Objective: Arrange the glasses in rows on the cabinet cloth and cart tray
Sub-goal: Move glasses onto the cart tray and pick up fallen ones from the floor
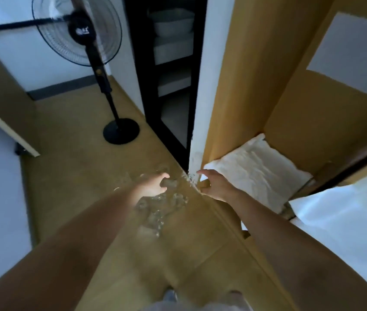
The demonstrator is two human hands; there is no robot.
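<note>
Since no row shows yet, the task seems barely begun. The left hand (153, 186) curls its fingers round one glass (170, 182); more glasses (160, 209) sit blurred just below those fingers. The right hand (211, 186) is half curled, on what I cannot tell; the cloth (252, 171), just beyond its fingers, holds no glass.

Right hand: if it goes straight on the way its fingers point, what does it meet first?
Likely the white cabinet edge, just ahead of the right hand; blurred glints there may be a clear glass first. The white cloth lies off that line, to the right.
</note>
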